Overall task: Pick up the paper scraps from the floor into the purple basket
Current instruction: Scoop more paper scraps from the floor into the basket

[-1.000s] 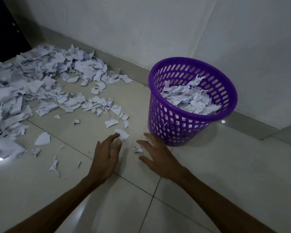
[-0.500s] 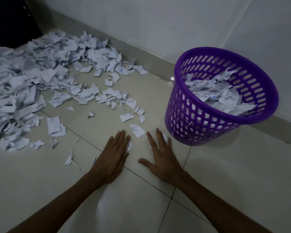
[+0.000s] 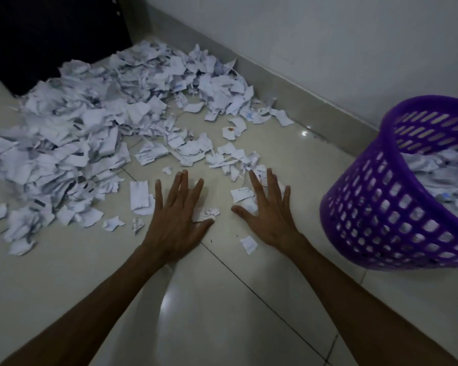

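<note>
Both hands flat on the floor [image 3: 222, 299], centre of the frame. Left hand [image 3: 176, 223] spread wide, fingers [image 3: 181, 187] straight and pressed down, gripping nothing, though with a crumpled scrap [image 3: 206, 213] tucked against the thumb side. Right hand [image 3: 269, 215] likewise splayed, palm down, fingers straight, resting over a few loose scraps [image 3: 242, 194] (some peeping out between and beside the fingers), none of them pinched. One small scrap [image 3: 248, 244] lying just below the right hand, near the wrist.

Main heap of paper scraps [image 3: 111, 122] piled across the upper left and centre of the frame, thick toward the dark panel [image 3: 50, 35] in the upper left corner, thinning into scattered bits just above the fingertips. Smaller bits strewn at left of the left hand.

Purple basket [image 3: 386, 220] at the right edge of the frame, partly cut off, tilted as seen here, already holding a good load of torn paper [image 3: 439, 175]. Standing on the pale tiles close to the skirting board [image 3: 302, 101], near the right hand but apart from it. White wall [image 3: 328, 35] across the top right.
</note>
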